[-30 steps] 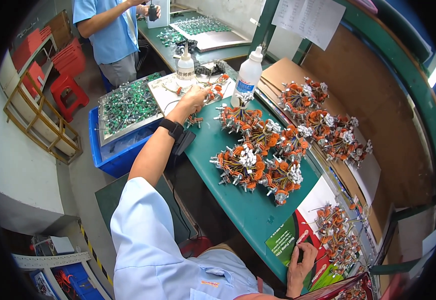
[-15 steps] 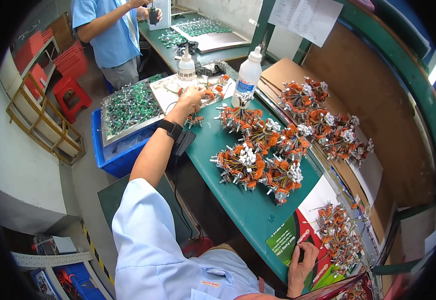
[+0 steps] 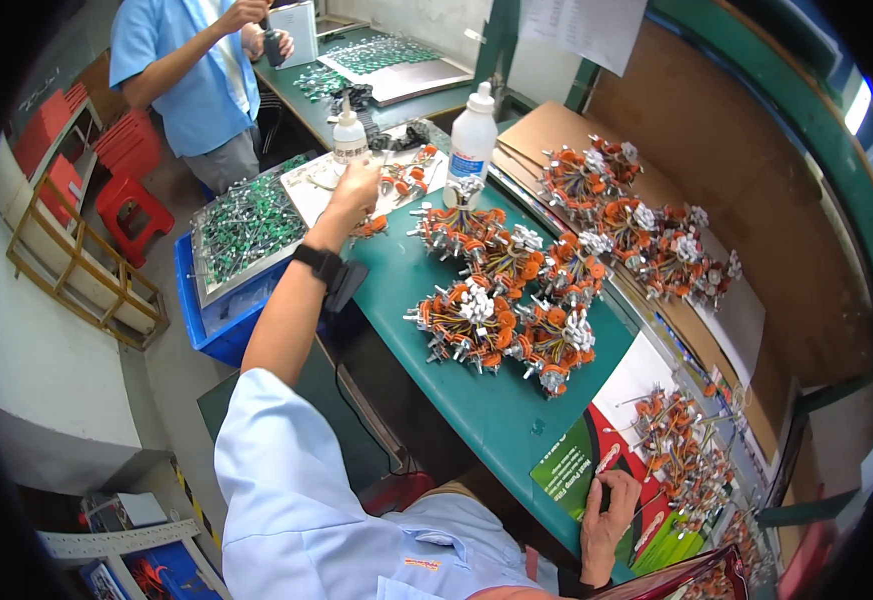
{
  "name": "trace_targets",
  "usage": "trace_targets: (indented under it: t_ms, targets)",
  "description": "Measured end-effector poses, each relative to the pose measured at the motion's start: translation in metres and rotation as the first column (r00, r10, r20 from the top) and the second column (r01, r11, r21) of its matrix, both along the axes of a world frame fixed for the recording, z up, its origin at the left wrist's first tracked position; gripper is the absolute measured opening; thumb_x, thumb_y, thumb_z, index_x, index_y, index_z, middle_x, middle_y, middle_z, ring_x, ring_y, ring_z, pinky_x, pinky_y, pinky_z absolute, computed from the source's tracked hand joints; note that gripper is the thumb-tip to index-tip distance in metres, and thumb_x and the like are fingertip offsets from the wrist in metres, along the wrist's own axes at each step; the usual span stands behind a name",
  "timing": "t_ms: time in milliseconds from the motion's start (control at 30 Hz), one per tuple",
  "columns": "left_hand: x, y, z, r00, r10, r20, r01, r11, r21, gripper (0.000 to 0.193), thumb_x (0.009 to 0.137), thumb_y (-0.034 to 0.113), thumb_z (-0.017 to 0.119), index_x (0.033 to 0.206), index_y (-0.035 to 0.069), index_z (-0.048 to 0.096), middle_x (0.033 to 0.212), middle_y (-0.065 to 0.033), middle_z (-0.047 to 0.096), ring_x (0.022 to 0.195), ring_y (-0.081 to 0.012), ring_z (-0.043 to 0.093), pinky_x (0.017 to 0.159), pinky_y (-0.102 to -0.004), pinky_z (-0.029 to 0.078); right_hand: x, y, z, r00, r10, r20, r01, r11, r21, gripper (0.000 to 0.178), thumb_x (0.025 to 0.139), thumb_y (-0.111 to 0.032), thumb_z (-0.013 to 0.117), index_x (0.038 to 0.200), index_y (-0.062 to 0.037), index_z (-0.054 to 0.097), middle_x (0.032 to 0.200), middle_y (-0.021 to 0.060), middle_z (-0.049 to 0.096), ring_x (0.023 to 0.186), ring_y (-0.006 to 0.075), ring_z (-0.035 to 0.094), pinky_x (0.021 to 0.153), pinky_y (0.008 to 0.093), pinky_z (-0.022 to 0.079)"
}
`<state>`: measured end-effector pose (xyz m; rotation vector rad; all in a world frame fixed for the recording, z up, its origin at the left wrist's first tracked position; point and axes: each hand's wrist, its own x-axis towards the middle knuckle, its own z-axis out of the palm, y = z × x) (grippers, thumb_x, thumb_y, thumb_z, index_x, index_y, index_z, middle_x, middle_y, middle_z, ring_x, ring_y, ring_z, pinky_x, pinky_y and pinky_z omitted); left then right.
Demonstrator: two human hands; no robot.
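My left hand [image 3: 359, 190] reaches out to the near edge of a white board [image 3: 302, 190]. Its fingers are closed, and what they hold, if anything, is hidden. Just below it lies an orange component with a metal shaft [image 3: 369, 227], and more orange parts [image 3: 412, 178] lie beyond. A small white bottle with a thin nozzle [image 3: 349, 138] stands right behind this hand. My right hand [image 3: 609, 518] rests, fingers loosely curled and apart, on a green and red printed sheet [image 3: 569, 468], holding nothing. Bundles of orange wired components with white connectors [image 3: 477, 315] cover the green table [image 3: 447, 385] between the hands.
A tall white bottle [image 3: 470, 150] stands behind the bundles. More bundles sit on cardboard [image 3: 532, 130] at the right, and loose ones [image 3: 682, 450] near my right hand. A blue bin [image 3: 222, 340] bears a tray of green parts [image 3: 247, 225]. A co-worker in blue [image 3: 172, 70] stands far left.
My left hand has drawn back slightly and is more tightly closed beside the small bottle. The whole view has shifted a little. My right hand stays on the printed sheet.
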<state>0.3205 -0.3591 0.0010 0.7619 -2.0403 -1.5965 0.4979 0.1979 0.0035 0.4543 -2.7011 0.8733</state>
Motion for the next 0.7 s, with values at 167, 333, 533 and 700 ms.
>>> trace_targets:
  t_ms: [167,333,533,700]
  targets:
    - [0.059,0.073,0.078,0.931,-0.220,-0.291,0.310,0.898,0.313,0.035,0.101,0.019,0.043,0.132,0.003,0.043,0.071,-0.0027,0.060,0.041,0.0006,0.029,0.035,-0.0159,0.025,-0.001,0.002,-0.004,0.996,-0.003,-0.089,0.003,1.000,0.001,0.015,0.081,0.001,0.066,0.095,-0.0016,0.061,0.098,0.0140,0.057,0.092,0.0316,0.053,0.081,0.0395,0.043]
    - [0.141,0.172,0.131,0.801,-0.378,-0.465,0.491,0.859,0.147,0.028,0.104,0.024,0.041,0.114,0.000,0.051,0.057,0.0058,0.035,0.044,-0.0004,0.027,0.038,-0.0173,0.021,-0.019,0.005,-0.013,0.989,0.056,-0.133,-0.061,0.998,-0.032,0.024,0.078,-0.005,0.071,0.101,-0.0029,0.063,0.102,0.0123,0.060,0.094,0.0294,0.056,0.083,0.0377,0.045]
    - [0.157,0.322,0.121,0.495,-0.750,-0.439,0.867,0.391,0.310,0.032,0.101,0.027,0.048,0.119,-0.001,0.048,0.067,0.0012,0.045,0.053,-0.0025,0.031,0.046,-0.0196,0.024,0.008,-0.017,0.036,0.880,0.445,0.168,-0.251,0.734,-0.631,0.076,0.076,-0.018,0.080,0.140,-0.0039,0.040,0.137,0.0120,0.046,0.118,0.0230,0.053,0.100,0.0375,0.043]
    - [0.133,0.407,0.073,0.395,-0.685,-0.612,0.855,0.030,0.517,0.031,0.102,0.017,0.045,0.126,-0.002,0.044,0.078,-0.0037,0.048,0.068,-0.0078,0.038,0.064,-0.0218,0.035,0.027,0.004,0.024,0.924,0.308,0.227,0.014,0.567,-0.823,0.059,0.082,-0.009,0.074,0.132,0.0015,0.046,0.125,0.0115,0.053,0.110,0.0177,0.056,0.095,0.0323,0.048]
